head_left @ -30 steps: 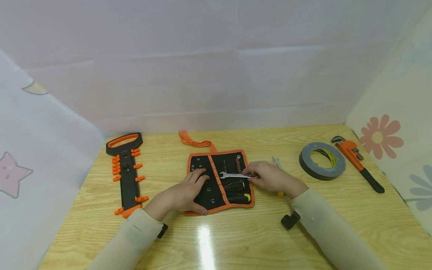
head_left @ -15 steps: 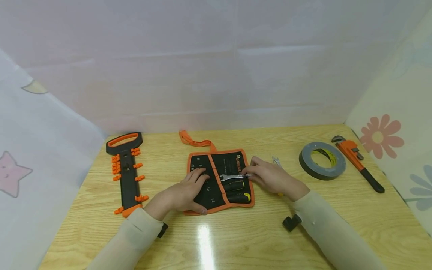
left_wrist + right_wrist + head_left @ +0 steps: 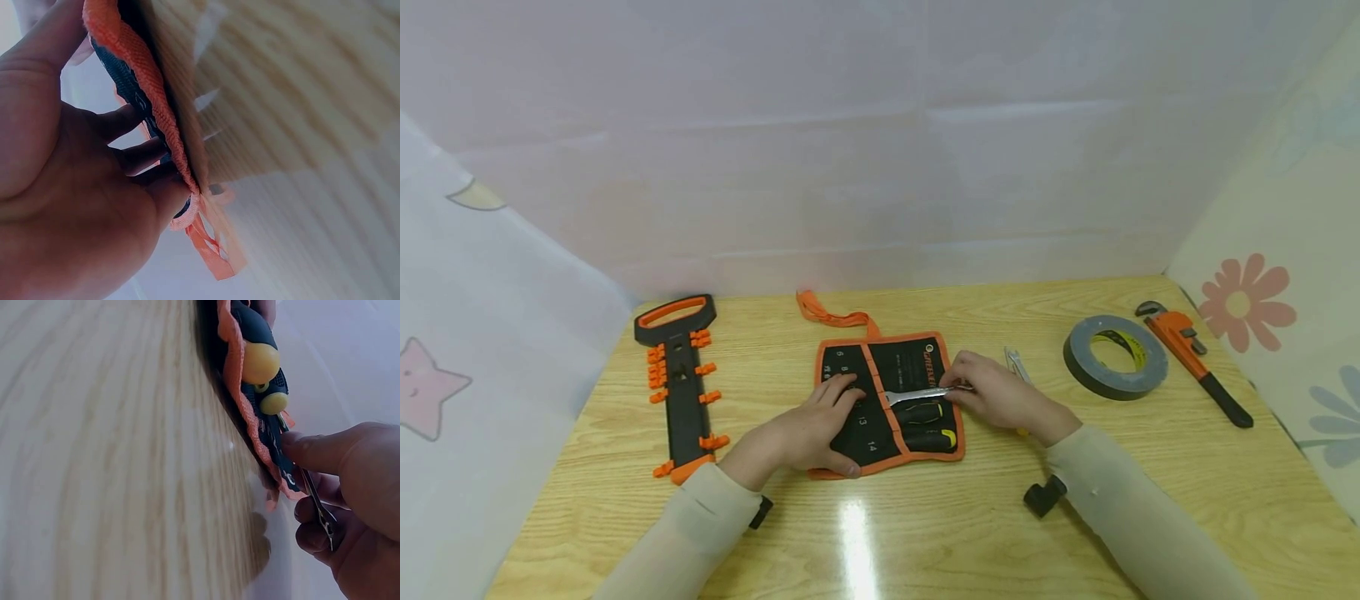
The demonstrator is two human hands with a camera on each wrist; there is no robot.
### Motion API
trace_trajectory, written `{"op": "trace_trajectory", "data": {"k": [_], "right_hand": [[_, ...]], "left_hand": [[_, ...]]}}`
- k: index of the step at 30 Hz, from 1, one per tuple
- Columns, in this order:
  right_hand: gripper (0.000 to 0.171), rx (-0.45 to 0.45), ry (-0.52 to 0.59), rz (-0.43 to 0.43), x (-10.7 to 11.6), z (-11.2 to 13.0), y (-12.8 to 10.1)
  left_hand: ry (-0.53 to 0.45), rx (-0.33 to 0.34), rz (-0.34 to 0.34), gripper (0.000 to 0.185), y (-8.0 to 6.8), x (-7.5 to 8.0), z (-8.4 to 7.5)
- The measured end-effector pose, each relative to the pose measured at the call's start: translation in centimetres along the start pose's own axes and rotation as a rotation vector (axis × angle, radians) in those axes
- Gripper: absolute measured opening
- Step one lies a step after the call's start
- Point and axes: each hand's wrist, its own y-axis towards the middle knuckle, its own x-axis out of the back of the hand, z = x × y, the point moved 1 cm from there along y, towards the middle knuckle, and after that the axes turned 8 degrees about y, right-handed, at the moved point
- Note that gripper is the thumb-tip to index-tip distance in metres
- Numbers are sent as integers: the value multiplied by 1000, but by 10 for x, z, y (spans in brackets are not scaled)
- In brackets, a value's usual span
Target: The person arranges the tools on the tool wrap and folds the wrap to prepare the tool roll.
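A black tool pouch (image 3: 895, 360) with orange edging lies unfolded on the table. My left hand (image 3: 811, 429) rests on its numbered left half, fingers spread over the pockets; the left wrist view shows the fingers against the black fabric (image 3: 119, 74). With thumb and fingers, my right hand (image 3: 996, 393) pinches a silver combination wrench (image 3: 919, 394) above the right half. The wrench's left end meets the orange-edged divider, its tip apparently inside a pocket. Its other end (image 3: 326, 520) shows among the fingers in the right wrist view. Two black-and-yellow handles (image 3: 928, 439) sit in pockets below.
Behind my right hand lies another silver wrench (image 3: 1015, 363), partly hidden. A roll of grey tape (image 3: 1078, 364) and an orange pipe wrench (image 3: 1180, 337) lie to the right. At left is a black rack (image 3: 685, 417) with orange clips. An orange strap (image 3: 831, 317) trails behind the pouch.
The wrench has shifted slightly left, and its open-end head, visible before, is now mostly hidden at the divider. My right hand has shifted its grip along the wrench. My left hand stays put.
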Motion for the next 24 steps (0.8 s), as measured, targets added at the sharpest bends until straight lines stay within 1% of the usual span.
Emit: {"op": "trace_trajectory", "data": {"k": [6,9,18,22,24], "right_hand": [[13,-17,3,9,-1,2,2],[13,-10,12,12,-2,3,3],[15,10,40,17,-6,8,9],[16,44,58,31,-8,10,13],[17,37,59,45,-8,9,12]], "left_hand": [[-19,-3,5,116,-1,1,-3],[-21,-1,10,118,-1,1,-2],[1,-7,20,114,-1,0,0],[15,-2,24,114,0,1,-1],[18,-4,28,114,0,1,-1]]}}
